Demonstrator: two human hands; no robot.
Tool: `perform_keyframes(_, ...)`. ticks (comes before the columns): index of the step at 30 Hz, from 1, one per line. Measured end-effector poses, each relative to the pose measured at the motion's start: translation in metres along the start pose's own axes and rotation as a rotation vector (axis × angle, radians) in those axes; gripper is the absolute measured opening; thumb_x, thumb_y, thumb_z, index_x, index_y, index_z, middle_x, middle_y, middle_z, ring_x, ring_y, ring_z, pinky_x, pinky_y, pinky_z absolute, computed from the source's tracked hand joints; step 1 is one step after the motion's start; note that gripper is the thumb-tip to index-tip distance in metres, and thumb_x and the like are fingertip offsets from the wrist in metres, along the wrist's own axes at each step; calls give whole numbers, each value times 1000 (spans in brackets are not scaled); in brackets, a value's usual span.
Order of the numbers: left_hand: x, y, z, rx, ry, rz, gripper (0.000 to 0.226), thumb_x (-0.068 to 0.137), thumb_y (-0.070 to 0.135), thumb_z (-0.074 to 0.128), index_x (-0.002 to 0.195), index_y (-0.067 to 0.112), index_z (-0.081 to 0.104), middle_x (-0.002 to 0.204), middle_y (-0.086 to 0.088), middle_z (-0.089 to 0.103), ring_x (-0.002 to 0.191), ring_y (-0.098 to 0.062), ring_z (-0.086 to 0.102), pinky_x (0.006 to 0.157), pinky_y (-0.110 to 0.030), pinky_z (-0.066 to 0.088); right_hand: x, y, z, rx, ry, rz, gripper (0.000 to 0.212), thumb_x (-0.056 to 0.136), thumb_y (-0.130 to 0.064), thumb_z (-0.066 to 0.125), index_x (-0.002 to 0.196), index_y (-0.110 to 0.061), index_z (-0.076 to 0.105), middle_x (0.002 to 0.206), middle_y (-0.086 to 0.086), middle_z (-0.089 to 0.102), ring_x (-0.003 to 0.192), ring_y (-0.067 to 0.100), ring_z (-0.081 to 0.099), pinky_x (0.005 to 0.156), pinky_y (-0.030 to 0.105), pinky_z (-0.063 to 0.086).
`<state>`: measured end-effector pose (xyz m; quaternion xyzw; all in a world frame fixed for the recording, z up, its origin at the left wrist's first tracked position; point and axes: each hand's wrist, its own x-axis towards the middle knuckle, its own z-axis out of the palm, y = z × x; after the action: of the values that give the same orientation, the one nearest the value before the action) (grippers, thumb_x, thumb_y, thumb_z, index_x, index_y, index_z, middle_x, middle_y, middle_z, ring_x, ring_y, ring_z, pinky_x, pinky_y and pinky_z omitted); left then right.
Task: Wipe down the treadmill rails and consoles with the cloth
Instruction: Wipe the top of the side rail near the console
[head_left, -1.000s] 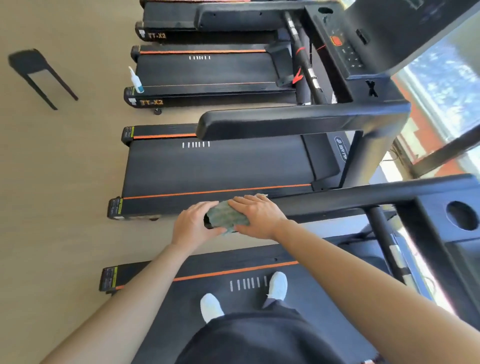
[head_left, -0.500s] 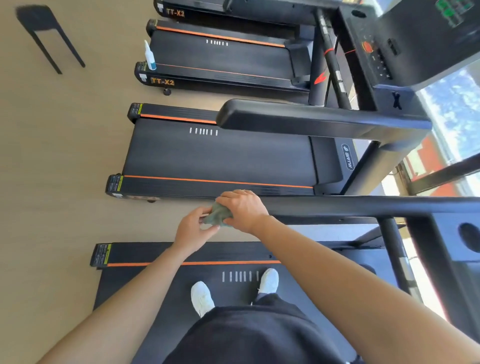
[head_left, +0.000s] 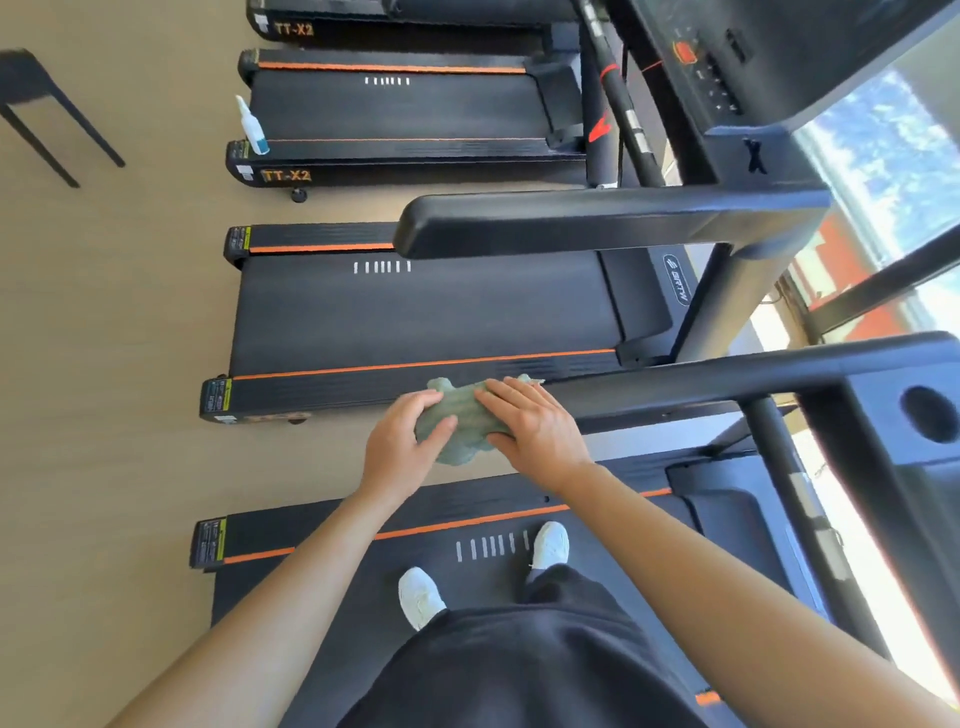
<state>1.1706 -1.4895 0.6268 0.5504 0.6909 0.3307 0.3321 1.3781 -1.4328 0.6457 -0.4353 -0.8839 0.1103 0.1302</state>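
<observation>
Cloth (head_left: 460, 421) bunched over rail (head_left: 675, 387) end; left hand (head_left: 400, 447) fingers pinch its left edge, right hand (head_left: 535, 431) fingers curl over top.

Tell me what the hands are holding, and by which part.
Both hold the cloth: left hand grips its left end, right hand clasps its right part over the rail.
</observation>
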Motion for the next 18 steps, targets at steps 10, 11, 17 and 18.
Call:
perform_keyframes(10, 65, 66, 45, 304, -329, 159, 37, 93, 51, 66, 125, 34, 67, 105, 11, 62, 101, -14, 59, 78, -31, 41, -12, 86, -47, 65, -145, 224, 47, 85, -38, 68, 128, -19, 66, 129, -5, 67, 125, 22, 57, 113, 43, 38)
perform_keyframes(11, 71, 73, 53, 303, -357, 151, 37, 93, 52, 65, 126, 34, 67, 105, 11, 62, 102, -14, 59, 79, -32, 42, -15, 95, -52, 75, -147, 233, 46, 86, -38, 68, 128, -19, 67, 128, -5, 67, 124, 22, 58, 112, 42, 39)
perform_keyframes(17, 115, 119, 109, 261, -559, 110, 32, 91, 51, 69, 116, 31, 72, 114, 11, 68, 110, -13, 60, 84, -28, 40, -15, 172, -98, 114, -363, 380, 45, 90, -50, 65, 132, -33, 62, 127, -8, 66, 121, 19, 55, 101, 34, 44)
perform_keyframes(18, 123, 129, 120, 249, -585, 101, 30, 90, 49, 71, 114, 31, 72, 113, 11, 68, 108, -12, 59, 83, -28, 40, -15, 188, -106, 154, -410, 410, 45, 89, -50, 67, 131, -33, 63, 125, -6, 67, 119, 19, 56, 100, 36, 46)
